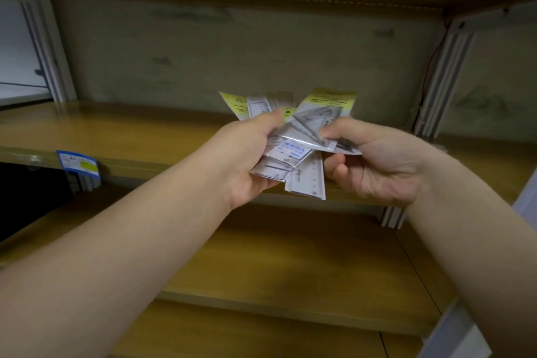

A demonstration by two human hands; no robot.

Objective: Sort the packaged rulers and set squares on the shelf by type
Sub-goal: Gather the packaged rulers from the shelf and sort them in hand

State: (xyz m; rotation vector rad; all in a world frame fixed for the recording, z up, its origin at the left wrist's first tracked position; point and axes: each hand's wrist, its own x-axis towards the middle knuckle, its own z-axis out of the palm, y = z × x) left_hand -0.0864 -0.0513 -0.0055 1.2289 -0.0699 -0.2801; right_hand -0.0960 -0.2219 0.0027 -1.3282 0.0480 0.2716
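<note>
Your two hands meet at mid-frame.
Your left hand [247,160] reaches in from lower left, thumb pressed on top, fingers curled beneath; your right hand [374,160] enters from lower right, thumb and forefinger pinching.

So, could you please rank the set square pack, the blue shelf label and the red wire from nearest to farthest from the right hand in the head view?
1. Set square pack: pinched in the right hand.
2. Red wire: up by the right post.
3. Blue shelf label: far left, on the shelf edge.
</note>
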